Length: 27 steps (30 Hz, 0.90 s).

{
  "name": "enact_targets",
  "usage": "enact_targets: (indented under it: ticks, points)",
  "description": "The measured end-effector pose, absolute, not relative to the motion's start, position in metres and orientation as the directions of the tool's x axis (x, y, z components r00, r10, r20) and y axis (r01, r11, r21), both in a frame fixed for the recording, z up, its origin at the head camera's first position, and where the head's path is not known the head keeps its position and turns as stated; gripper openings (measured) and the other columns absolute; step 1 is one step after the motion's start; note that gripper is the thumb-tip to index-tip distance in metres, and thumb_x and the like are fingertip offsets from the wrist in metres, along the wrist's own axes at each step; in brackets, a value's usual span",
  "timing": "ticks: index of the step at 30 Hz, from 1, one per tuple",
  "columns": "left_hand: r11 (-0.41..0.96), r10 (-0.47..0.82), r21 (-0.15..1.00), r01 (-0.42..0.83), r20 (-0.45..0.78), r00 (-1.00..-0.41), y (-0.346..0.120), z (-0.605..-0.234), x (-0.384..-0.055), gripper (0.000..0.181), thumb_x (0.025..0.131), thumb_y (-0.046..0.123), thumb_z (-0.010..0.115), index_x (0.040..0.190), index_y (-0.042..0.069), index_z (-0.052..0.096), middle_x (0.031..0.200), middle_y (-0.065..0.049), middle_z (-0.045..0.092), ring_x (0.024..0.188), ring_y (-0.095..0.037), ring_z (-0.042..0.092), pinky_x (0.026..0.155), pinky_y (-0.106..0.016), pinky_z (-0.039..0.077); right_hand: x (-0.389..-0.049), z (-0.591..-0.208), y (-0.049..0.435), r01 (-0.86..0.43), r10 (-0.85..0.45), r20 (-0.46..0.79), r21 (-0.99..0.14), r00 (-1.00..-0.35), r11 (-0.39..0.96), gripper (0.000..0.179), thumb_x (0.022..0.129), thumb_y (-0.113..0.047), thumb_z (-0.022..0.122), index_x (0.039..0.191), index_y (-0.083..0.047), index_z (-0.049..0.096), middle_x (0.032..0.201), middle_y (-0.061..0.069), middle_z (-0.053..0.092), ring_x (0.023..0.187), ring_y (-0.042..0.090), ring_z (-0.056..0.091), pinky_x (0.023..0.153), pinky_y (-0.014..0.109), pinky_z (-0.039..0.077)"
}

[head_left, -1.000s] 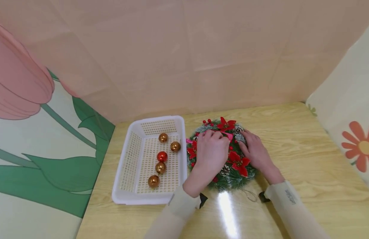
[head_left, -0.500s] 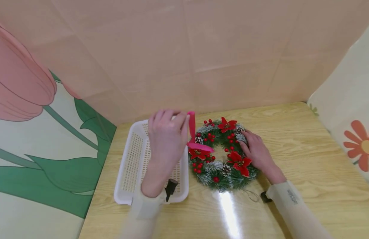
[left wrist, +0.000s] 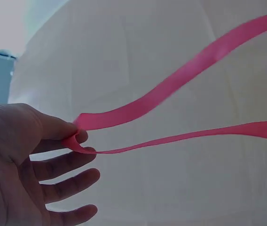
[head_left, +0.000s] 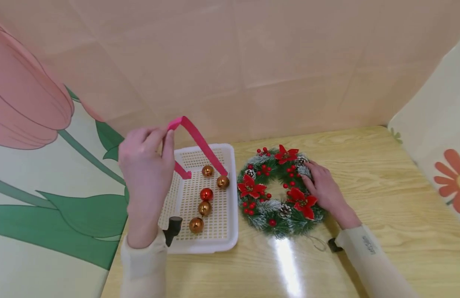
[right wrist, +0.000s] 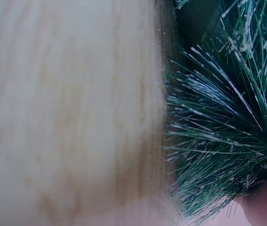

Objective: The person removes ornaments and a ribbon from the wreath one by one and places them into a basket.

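A pink ribbon (head_left: 202, 142) hangs in a loop from my left hand (head_left: 146, 161), which pinches it between thumb and index finger above the white basket. In the left wrist view the ribbon (left wrist: 161, 92) stretches off to the right in two strands; the other fingers (left wrist: 72, 186) of that hand are spread apart. A green wreath (head_left: 267, 215) with red poinsettias, berries and frosted pinecones lies flat on the table. On its right side rests my right hand (head_left: 324, 190), fingers and thumb spread over the needles. Dense wreath needles (right wrist: 218, 117) hide most of that hand in the right wrist view.
The white plastic basket (head_left: 233, 223) stands left of the wreath, with several gold baubles (head_left: 196, 225) and one red bauble (head_left: 206, 194) inside. A thin string loop (head_left: 318, 244) lies by the wreath's front edge. A wall stands behind the table (head_left: 382, 186).
My left hand has lifted the pink ribbon off the wreath and carried it left over the basket, uncovering the wreath's centre. My right hand has stayed on the wreath.
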<state>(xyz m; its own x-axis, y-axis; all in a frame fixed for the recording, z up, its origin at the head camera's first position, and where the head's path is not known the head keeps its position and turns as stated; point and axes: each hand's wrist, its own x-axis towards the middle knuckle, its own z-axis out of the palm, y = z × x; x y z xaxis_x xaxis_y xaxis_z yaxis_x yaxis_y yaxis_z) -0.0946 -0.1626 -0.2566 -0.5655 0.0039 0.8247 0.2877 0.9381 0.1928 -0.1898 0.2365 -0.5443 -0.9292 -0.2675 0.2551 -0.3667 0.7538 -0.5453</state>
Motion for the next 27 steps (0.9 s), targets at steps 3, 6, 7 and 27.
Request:
enact_targets:
  ticks: [3,6,7,27]
  points:
    - [0.941,-0.042,0.227,0.252,0.815,-0.577,-0.176,-0.259,-0.091,0.024,0.1,0.014,0.067,0.1,-0.007,0.078,0.093,-0.022,0.071,0.091,-0.041,0.062,0.083,-0.056,0.047,-0.189,-0.544,0.237,-0.36,-0.265,0.247,-0.548,-0.932,0.755,0.058,0.111,-0.033,0.043,0.153,0.007,0.036,0.155,0.035,0.032,0.139,0.056,0.029,0.109,0.07,0.028]
    - [0.933,-0.091,0.278,0.229,0.798,-0.595,-0.185,-0.265,-0.09,0.023,0.099,0.014,0.068,0.099,-0.007,0.077,0.093,-0.022,0.07,0.092,-0.041,0.061,0.081,-0.055,0.047,-0.189,-0.544,0.237,-0.355,-0.262,0.243,-0.549,-0.934,0.756,0.058,0.112,-0.033,0.042,0.153,0.007,0.035,0.155,0.036,0.032,0.139,0.057,0.029,0.109,0.07,0.028]
    - [0.934,-0.091,0.276,0.225,0.796,-0.598,-0.187,-0.269,-0.091,0.024,0.099,0.014,0.068,0.098,-0.008,0.077,0.092,-0.022,0.07,0.091,-0.041,0.061,0.08,-0.055,0.048,-0.189,-0.544,0.237,-0.355,-0.261,0.244,-0.551,-0.934,0.755,0.058,0.112,-0.033,0.042,0.153,0.007,0.035,0.155,0.036,0.032,0.139,0.057,0.029,0.108,0.07,0.028]
    - [0.981,0.114,0.101,0.164,0.378,-0.919,-0.207,-0.405,-0.171,0.024,0.098,0.017,0.065,0.08,0.004,0.072,0.075,-0.011,0.064,0.071,-0.034,0.063,0.058,-0.049,0.054,-0.189,-0.545,0.236,-0.357,-0.259,0.249,-0.559,-0.933,0.748,0.057,0.111,-0.033,0.043,0.153,0.006,0.036,0.155,0.036,0.032,0.139,0.057,0.029,0.108,0.071,0.027]
